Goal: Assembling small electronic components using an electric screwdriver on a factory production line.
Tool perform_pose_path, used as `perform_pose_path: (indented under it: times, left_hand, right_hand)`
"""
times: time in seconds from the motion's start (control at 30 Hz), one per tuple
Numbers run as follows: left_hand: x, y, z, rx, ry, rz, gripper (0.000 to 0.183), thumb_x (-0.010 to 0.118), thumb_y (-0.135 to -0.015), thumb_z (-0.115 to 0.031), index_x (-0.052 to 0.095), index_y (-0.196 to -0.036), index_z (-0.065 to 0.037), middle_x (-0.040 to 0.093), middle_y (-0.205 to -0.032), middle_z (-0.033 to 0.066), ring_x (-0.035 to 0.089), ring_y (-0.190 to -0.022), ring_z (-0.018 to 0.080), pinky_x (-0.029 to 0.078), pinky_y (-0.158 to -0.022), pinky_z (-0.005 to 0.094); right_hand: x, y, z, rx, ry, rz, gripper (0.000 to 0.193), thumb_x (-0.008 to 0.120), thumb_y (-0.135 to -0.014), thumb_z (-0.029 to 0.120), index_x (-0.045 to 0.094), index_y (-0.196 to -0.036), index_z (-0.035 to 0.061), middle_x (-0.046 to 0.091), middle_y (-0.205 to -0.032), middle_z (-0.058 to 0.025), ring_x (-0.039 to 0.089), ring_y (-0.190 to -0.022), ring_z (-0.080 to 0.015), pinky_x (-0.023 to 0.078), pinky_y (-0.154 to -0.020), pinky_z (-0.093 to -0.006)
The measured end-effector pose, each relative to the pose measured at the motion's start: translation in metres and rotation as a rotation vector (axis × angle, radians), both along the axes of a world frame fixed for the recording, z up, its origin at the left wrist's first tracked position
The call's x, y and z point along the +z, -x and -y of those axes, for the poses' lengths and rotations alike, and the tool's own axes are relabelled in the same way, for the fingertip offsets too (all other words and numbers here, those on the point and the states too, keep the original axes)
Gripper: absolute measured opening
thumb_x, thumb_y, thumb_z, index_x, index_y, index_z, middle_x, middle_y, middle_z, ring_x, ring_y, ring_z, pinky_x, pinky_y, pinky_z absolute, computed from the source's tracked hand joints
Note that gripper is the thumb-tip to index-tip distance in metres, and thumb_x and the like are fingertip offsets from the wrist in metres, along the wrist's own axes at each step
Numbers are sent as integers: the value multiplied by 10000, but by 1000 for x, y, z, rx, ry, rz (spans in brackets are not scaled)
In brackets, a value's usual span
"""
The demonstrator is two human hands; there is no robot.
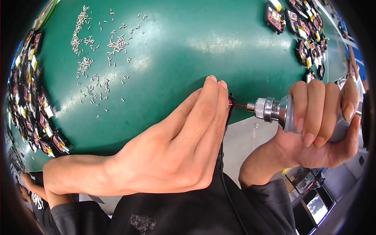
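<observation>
My right hand (321, 117) is wrapped round a grey electric screwdriver (270, 109) with a silver collar. Its thin bit points left and meets a small black device housing (231, 105), where a little red shows at the tip. That housing is mostly hidden behind my left hand (184, 137), whose fingers are pressed together along its left side, holding it upright near the table's front edge. A black cord (224, 176) runs down from beside my left hand over my dark shirt.
Many small loose screws (117, 44) lie scattered on the green table (168, 51) at the far left. Open black housings with red boards (37, 113) line the left edge, and more such housings (275, 17) stand at the far right. Another person's arm (34, 186) shows at the lower left.
</observation>
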State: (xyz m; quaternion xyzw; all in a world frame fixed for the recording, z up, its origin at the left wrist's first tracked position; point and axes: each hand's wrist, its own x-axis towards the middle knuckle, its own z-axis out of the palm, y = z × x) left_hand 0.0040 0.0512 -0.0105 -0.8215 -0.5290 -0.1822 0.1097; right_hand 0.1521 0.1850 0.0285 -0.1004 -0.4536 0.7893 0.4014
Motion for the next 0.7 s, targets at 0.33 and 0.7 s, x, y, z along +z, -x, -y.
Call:
perform_pose_path:
  times: [0.33,0.7]
  left_hand:
    - [-1,-2,2,29,6,10,189,653,-714,-11,695,-859,104,687,-951,199,672,-948,308,570,-772,304]
    - [-1,0,4,19,1,1,213,642,-700,-18,695,-866,105,683,-966,209,665,-962,314,576,-773,306]
  right_hand:
    - [7,2,-1,32,-48,82,152,530,-864,202,473,-926,76,457,-501,31,453,-469,-81,349,-524,-230]
    - [11,6,0,53,-58,68,152,535,-853,194,473,-917,71,449,-491,29,451,-468,-83,357,-523,-228]
